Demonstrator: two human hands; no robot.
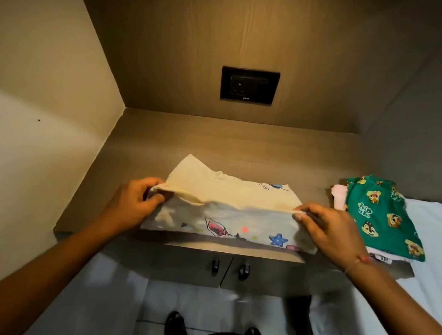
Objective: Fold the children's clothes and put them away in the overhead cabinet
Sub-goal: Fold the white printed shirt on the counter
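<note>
Lighting: dim, warm, falling from above onto the countertop. Shadow beneath its front edge. Wide-angle bending at frame edges; floor soft, slightly blurred.

A black wall socket plate sits on a wood-grain back panel above a brown countertop. Below, two cabinet doors carry dark knobs.
</note>
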